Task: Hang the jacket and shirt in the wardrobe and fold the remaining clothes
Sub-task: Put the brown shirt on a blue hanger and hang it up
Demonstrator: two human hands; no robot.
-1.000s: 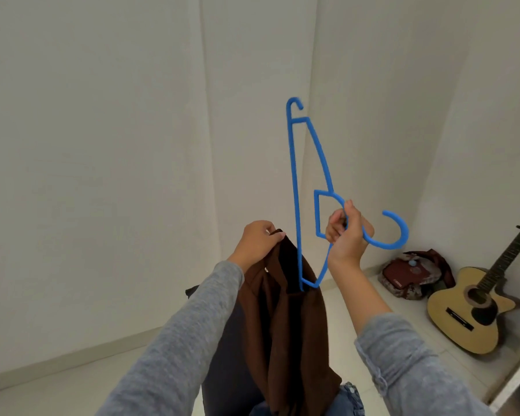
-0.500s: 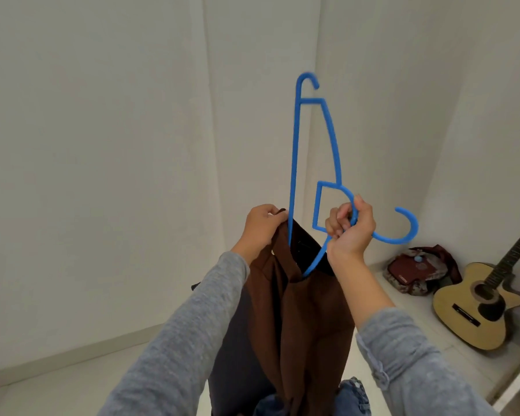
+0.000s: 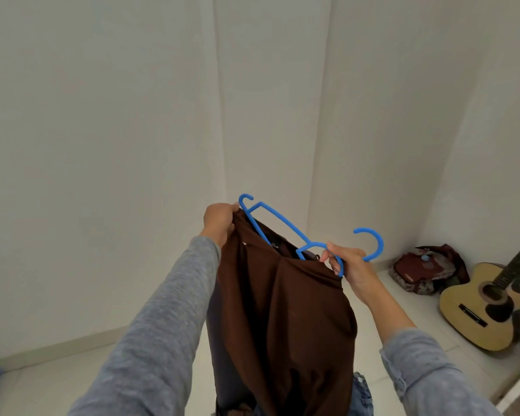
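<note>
Before a white-walled corner, the left hand point(image 3: 219, 220) pinches the top edge of a brown shirt point(image 3: 282, 310), fingers closed tight on the fabric beside the small end hook of a blue plastic hanger point(image 3: 278, 222). That hanger lies tilted, one arm sunk inside the shirt's neck opening, near a dark label. The right hand point(image 3: 347, 265) grips the hanger at its neck, fingers curled around it just below the big hook. Both sleeves are grey. Blue denim point(image 3: 362, 394) shows beneath the shirt. Off right, an acoustic guitar point(image 3: 487, 307) leans against the wall near a reddish bag point(image 3: 421, 271) on the floor
</note>
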